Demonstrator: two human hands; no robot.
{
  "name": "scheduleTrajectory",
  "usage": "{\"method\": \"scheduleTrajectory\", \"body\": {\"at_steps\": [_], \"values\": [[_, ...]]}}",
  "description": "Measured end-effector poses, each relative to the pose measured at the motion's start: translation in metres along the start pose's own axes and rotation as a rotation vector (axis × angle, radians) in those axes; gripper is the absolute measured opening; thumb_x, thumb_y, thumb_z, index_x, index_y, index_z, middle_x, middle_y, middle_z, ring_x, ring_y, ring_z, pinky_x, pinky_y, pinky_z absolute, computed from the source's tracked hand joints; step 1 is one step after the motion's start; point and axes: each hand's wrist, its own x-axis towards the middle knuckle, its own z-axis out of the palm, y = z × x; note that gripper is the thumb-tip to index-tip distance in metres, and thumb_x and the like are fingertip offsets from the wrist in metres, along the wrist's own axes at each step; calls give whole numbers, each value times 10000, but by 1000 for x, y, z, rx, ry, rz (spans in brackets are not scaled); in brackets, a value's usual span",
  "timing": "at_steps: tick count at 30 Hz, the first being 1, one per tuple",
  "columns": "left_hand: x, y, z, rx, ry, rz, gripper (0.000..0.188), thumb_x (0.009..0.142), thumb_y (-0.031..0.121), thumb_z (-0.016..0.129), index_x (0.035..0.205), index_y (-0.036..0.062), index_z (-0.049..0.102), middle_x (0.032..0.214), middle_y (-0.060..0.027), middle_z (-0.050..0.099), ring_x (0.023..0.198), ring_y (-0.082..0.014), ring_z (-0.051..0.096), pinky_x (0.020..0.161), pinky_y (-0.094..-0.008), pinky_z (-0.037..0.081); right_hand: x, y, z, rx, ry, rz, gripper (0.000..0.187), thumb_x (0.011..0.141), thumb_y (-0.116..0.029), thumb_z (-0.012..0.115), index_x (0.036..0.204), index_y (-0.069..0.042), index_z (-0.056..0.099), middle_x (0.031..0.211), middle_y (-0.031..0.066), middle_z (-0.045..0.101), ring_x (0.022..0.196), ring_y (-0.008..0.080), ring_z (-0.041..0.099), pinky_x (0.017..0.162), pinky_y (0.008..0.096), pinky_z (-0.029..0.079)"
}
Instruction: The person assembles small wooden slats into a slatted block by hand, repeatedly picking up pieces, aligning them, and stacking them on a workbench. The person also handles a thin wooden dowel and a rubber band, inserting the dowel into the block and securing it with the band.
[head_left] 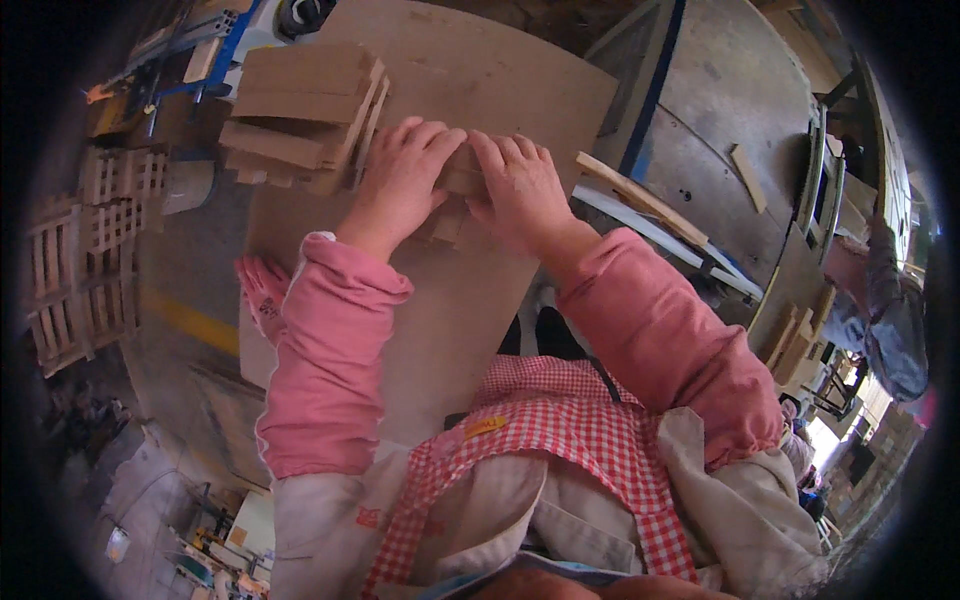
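Note:
Both hands are close together over the brown work board. My left hand (402, 185) has its fingers curled over the left side of some small brown boards (462, 180). My right hand (525, 190) grips the same boards from the right, its fingers bent over the far edge. A shorter brown piece (447, 222) shows below them, between the wrists. The fingertips are partly hidden behind the boards. Just left of my left hand stands a stack of larger brown boards (300, 105), some of them leaning unevenly. Pink sleeves cover both forearms.
The large brown work board (400, 310) lies under my hands. A pink glove (263, 290) rests at its left edge. On the right are a long wooden strip (645, 198) and a grey metal table (725, 130) with a loose stick (748, 178). Wooden pallets (85, 265) stand far left.

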Motion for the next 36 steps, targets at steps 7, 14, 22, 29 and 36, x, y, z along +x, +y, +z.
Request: {"method": "scheduleTrajectory", "body": {"at_steps": [7,14,22,29,36], "values": [[-17,0,5,-144,104,-162,740,663,87,769,1317,54,422,1342,-155,443,1257,-328,395,1043,-437,331,-16,-2,-8,77,107,72,730,734,-242,737,1332,-15,386,1309,182,485,1255,364,419,1045,434,343],[-46,-1,26,-286,10,-560,652,818,165,624,1369,-32,334,1374,-254,400,1294,-378,375,1064,-418,331,-69,19,11,685,-47,584,623,797,-272,703,1256,68,455,1166,210,590,1084,313,584,922,374,464],[-45,3,46,-252,136,-440,548,833,139,584,1310,-45,384,1258,-267,494,1125,-432,491,933,-463,418,-49,9,34,845,-158,676,408,869,-227,638,1146,45,511,1033,142,629,950,183,588,814,310,480],[-41,-1,55,-496,-4,-586,546,867,167,575,1334,-43,386,1278,-254,502,1155,-394,512,980,-423,395,-62,7,28,544,96,476,317,853,-187,610,1096,9,553,968,174,655,896,264,638,788,362,500],[-72,15,30,-319,143,-552,634,881,167,591,1416,-5,297,1409,-220,401,1307,-352,387,1085,-402,300,-146,98,-75,279,360,385,267,864,-185,605,1082,-31,615,949,179,645,823,323,634,764,389,511]]}}
